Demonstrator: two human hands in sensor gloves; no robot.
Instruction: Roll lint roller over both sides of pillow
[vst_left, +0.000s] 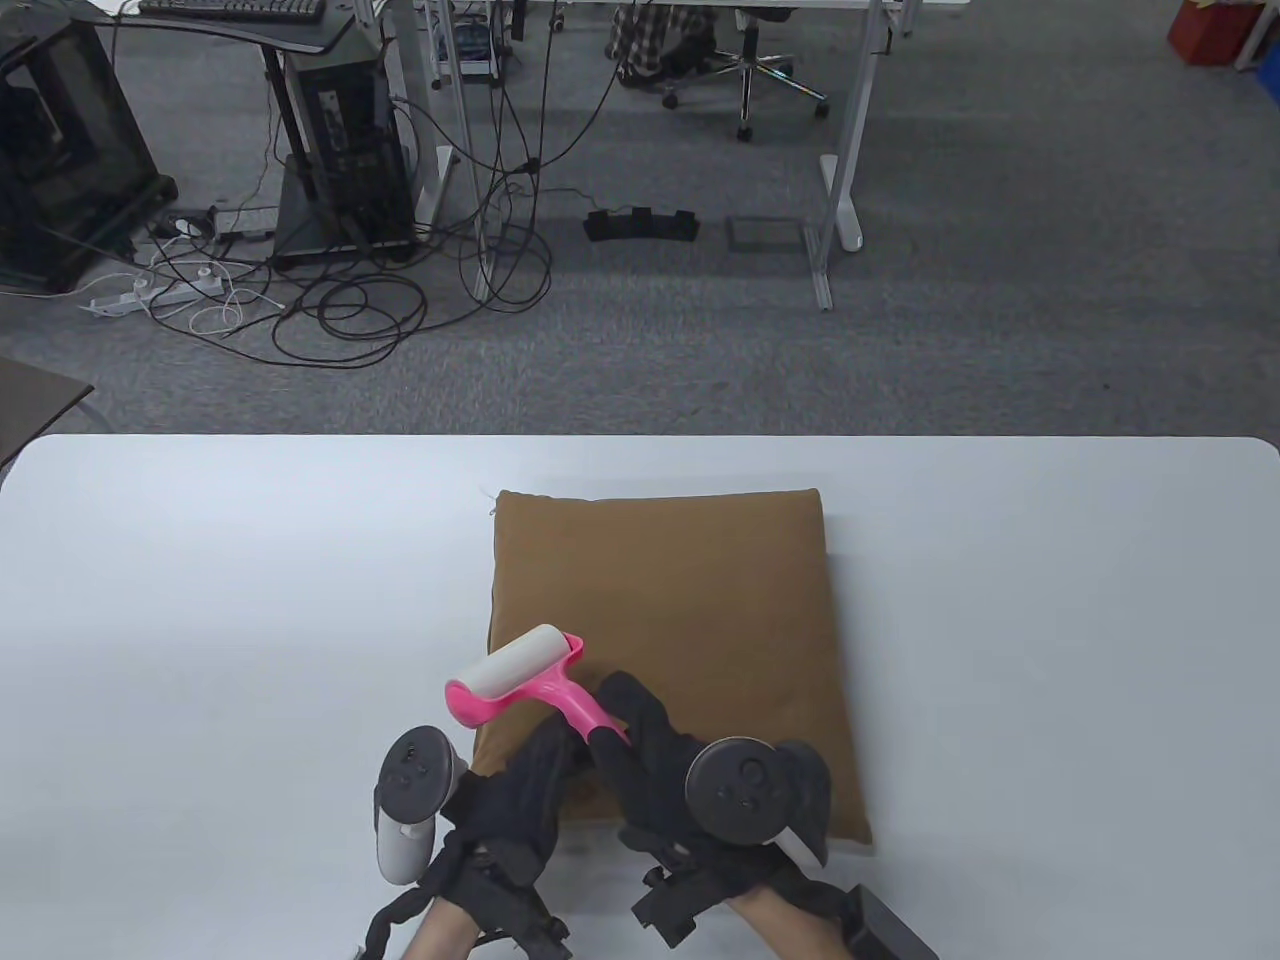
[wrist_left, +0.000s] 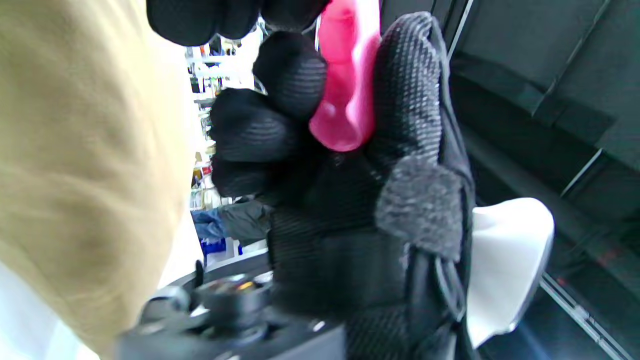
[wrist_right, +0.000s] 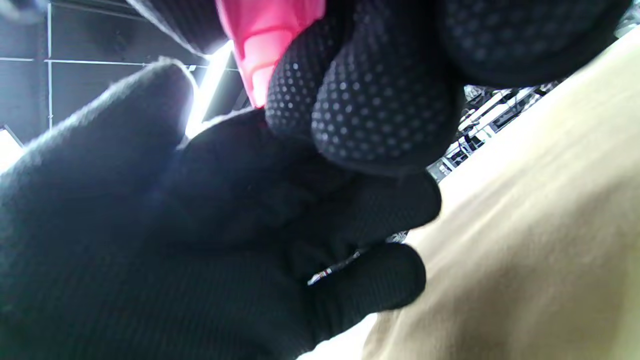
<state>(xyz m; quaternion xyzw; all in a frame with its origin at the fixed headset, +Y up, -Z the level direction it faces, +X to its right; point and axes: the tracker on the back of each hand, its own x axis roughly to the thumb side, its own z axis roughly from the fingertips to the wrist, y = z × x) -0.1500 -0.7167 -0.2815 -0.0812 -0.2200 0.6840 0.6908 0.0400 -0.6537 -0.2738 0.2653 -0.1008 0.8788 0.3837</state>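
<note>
A brown pillow (vst_left: 680, 610) lies flat on the white table (vst_left: 200, 620). A pink lint roller (vst_left: 530, 685) with a white roll is tilted over the pillow's near left part. Both gloved hands meet at its pink handle. My right hand (vst_left: 650, 745) grips the handle, which shows pink between its fingers in the right wrist view (wrist_right: 270, 40). My left hand (vst_left: 545, 770) closes on the handle's lower end from the left. The left wrist view shows gloved fingers wrapped around the pink handle (wrist_left: 350, 95), with the pillow (wrist_left: 75, 150) close beside them.
The table's far edge runs behind the pillow. Beyond it are grey carpet, desk legs (vst_left: 845, 170), cables (vst_left: 340, 310) and a computer tower (vst_left: 345, 150). Bare white table lies on both sides of the pillow.
</note>
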